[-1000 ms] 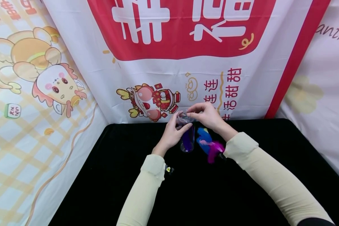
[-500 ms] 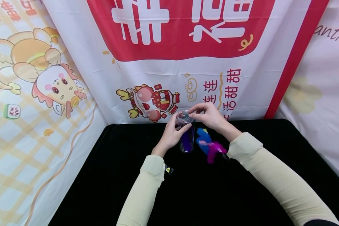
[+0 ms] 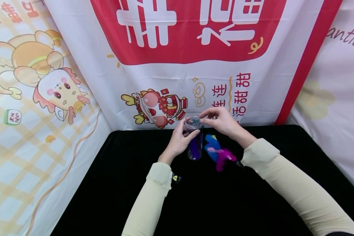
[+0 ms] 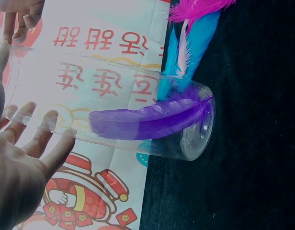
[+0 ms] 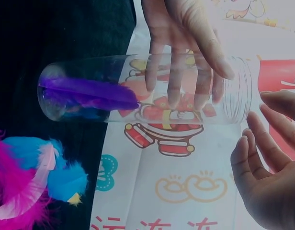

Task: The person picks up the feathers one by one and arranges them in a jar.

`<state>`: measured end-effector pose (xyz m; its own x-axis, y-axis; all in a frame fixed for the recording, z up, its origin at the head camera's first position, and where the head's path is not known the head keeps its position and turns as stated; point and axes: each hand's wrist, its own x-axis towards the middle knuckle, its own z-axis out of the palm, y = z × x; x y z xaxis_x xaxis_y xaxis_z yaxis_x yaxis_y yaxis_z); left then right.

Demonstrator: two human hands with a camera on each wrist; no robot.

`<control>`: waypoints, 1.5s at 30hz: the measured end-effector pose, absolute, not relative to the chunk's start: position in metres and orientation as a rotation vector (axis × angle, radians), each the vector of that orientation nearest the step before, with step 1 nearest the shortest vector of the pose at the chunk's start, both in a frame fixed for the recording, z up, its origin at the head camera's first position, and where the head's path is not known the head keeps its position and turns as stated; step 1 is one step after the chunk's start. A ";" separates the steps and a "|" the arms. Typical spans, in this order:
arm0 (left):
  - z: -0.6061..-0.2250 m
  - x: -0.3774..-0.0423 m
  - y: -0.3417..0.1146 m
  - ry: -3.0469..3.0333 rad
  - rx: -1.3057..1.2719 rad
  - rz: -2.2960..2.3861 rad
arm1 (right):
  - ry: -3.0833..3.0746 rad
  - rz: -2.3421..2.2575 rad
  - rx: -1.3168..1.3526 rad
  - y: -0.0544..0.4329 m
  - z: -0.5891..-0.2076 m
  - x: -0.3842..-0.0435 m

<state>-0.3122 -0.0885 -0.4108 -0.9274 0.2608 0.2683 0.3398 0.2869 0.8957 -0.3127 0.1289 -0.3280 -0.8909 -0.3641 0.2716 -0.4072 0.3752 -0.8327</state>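
A clear, wide-mouthed jar (image 3: 194,149) stands upright on the black table, its mouth uncovered. My left hand (image 3: 179,141) grips its upper part, thumb on the near side and fingers around the far side. Inside, a purple feather (image 4: 152,120) leans near the bottom. My right hand (image 3: 221,122) is at the right of the jar's rim, fingers loosely bent; the right wrist view shows nothing between thumb and fingertips (image 5: 241,146). To the jar's right lie a blue feather (image 3: 211,144), a magenta feather (image 3: 221,160) and a pale pink feather (image 5: 35,187).
The black-covered table (image 3: 206,203) ends just behind the jar, against a white and red printed cloth (image 3: 177,77). Another patterned cloth (image 3: 26,131) hangs along the left side. Beside the left cuff sits a small dark thing with a yellow spot (image 3: 176,178).
My right hand has drawn slightly right, away from the jar's mouth, uncovering more of the rim. The left hand keeps its hold on the jar.
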 end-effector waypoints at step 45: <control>-0.413 -0.312 -0.086 -2.468 -0.543 -1.686 | -2.642 1.495 0.629 0.167 -0.340 -0.303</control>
<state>-0.3123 -0.0858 -0.4127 -0.9308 0.2321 0.2823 0.3474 0.3217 0.8808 -0.3033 0.1673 -0.3395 -0.9169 -0.3255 0.2310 -0.3656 0.4529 -0.8132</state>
